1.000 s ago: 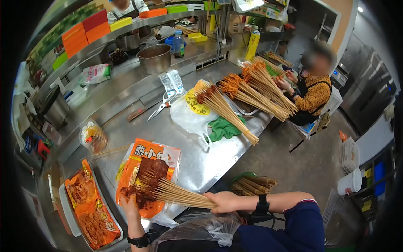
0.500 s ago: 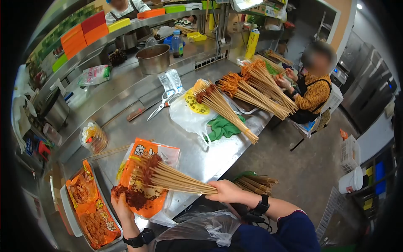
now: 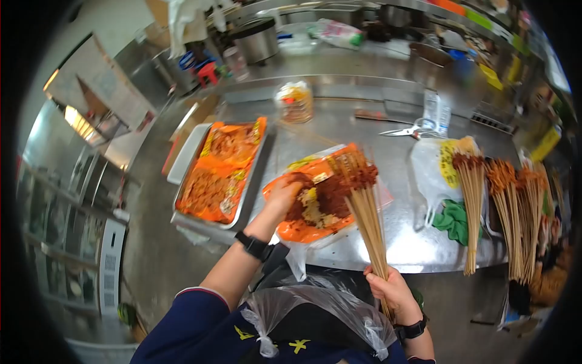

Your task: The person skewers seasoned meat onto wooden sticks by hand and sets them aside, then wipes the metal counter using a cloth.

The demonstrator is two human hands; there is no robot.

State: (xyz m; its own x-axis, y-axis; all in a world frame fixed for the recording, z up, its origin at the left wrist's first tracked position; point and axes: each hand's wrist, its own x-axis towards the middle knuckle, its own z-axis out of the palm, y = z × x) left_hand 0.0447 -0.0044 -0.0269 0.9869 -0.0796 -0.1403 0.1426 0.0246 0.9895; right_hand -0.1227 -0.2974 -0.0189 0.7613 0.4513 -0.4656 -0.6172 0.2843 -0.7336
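My right hand (image 3: pixel 391 288) is closed round the lower ends of a bundle of wooden skewers (image 3: pixel 368 224), whose upper ends carry dark red food. Those coated tips rest over the right side of an orange bag (image 3: pixel 300 230) that lies opened flat on the metal table, with dark red pieces and a pale yellow patch on it. My left hand (image 3: pixel 284 197) reaches onto the bag's left side; its fingertips are down at the red food, blurred and partly hidden, so what they hold cannot be made out.
Left of the bag is a metal tray (image 3: pixel 245 200) of orange food. A jar (image 3: pixel 294 102) stands behind. Scissors (image 3: pixel 403 131), a white plastic bag (image 3: pixel 427 164), a green cloth (image 3: pixel 451 219) and more skewer bundles (image 3: pixel 471 212) are to the right. A person's sleeve (image 3: pixel 548 282) shows at far right.
The view has swung left. The skewers have turned from lying nearly sideways to pointing away from me. My left hand's fingers, earlier up with red food in them, are now down at the bag.
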